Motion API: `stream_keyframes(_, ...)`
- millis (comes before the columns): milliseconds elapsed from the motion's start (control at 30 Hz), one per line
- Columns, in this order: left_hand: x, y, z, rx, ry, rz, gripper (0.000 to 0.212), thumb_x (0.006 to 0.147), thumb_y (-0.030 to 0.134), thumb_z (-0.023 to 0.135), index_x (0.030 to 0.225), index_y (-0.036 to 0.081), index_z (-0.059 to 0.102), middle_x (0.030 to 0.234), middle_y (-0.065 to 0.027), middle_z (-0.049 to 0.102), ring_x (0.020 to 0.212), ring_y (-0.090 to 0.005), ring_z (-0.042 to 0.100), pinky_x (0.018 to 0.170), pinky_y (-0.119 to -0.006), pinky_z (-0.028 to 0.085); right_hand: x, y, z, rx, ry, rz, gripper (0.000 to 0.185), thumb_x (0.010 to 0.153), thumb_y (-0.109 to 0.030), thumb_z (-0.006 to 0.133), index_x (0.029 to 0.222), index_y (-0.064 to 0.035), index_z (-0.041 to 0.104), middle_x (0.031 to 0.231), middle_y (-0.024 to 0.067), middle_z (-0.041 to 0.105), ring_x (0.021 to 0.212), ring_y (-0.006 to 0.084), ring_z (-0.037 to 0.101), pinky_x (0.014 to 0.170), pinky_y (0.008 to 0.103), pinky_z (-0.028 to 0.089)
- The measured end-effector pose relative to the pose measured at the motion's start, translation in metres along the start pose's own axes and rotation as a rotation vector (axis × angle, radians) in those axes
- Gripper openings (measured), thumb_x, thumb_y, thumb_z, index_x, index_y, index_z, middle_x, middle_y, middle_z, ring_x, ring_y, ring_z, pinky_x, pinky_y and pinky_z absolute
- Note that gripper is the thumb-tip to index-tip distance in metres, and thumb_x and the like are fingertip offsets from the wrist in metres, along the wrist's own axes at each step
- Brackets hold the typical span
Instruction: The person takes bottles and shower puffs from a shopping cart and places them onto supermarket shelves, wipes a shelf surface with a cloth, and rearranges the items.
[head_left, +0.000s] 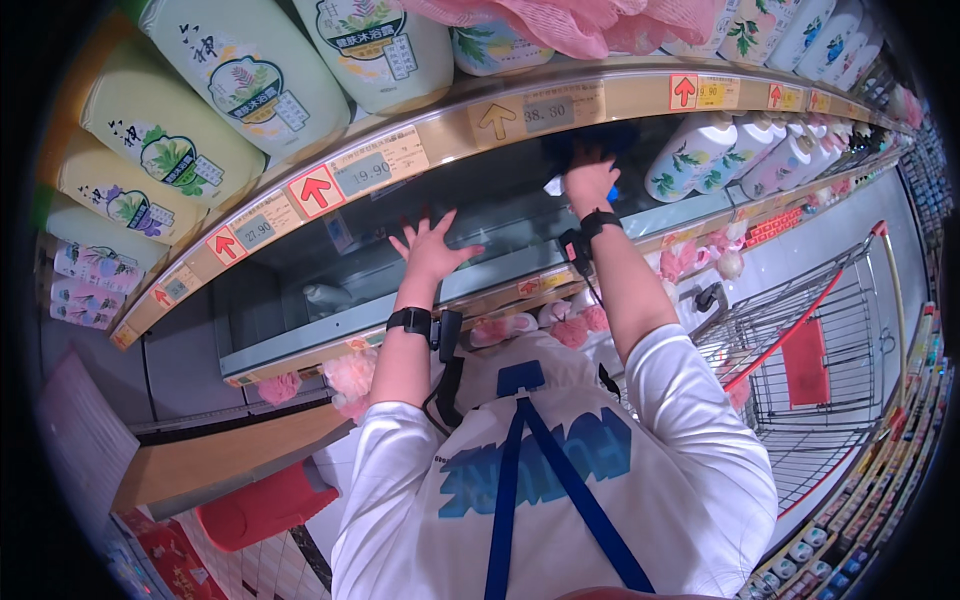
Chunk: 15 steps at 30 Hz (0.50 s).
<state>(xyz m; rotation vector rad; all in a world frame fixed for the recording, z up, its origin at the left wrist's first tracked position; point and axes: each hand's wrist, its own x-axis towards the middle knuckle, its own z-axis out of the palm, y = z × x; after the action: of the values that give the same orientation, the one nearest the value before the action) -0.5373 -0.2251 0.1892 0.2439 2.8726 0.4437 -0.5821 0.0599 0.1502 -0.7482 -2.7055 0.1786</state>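
My left hand (433, 246) is spread with fingers apart above the dark lower shelf (480, 266), holding nothing. My right hand (590, 180) reaches deeper over the same shelf, its fingers bent over a dark blue item (589, 146), perhaps a cloth, that lies in shadow. A white piece and a bright blue bit show beside that hand; what they are cannot be told. A pale bottle (327, 297) lies on its side at the shelf's left end. Upright white body-wash bottles (691, 156) stand to the right of my right hand.
Overhead runs an upper shelf edge with price tags (375, 171), bearing large green bottles (244, 75) and a pink bath puff (570, 22). More puffs (347, 379) hang below the lower shelf. A wire shopping cart (810, 360) stands at the right, a red plastic item (262, 506) at lower left.
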Motion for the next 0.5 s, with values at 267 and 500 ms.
stream_keyframes(267,0.000,-0.002,-0.014,0.023,-0.112,-0.059,0.095,0.061,0.067,0.071,0.143,0.034,0.038,0.159,-0.0060,0.010,0.144,-0.0397,-0.009,0.109,-0.064,-0.007,-0.102,-0.037,-0.052,0.212,-0.203,-0.518,0.046,0.079,-0.018,0.059,0.125,-0.0231,0.058,0.132,0.0088,0.050,0.119,0.0357,0.043,0.095,0.0496,0.039)
stream_keyframes(500,0.010,-0.046,-0.010,-0.066,-0.135,0.019,0.074,0.074,0.051,0.069,0.140,0.029,0.045,0.154,-0.0105,0.024,0.144,-0.0371,0.010,0.113,-0.058,0.009,-0.093,0.030,-0.075,0.066,-0.076,-0.301,0.049,0.076,-0.015,0.067,0.123,-0.0250,0.059,0.122,0.0081,0.055,0.109,0.0322,0.049,0.088,0.0423,0.045)
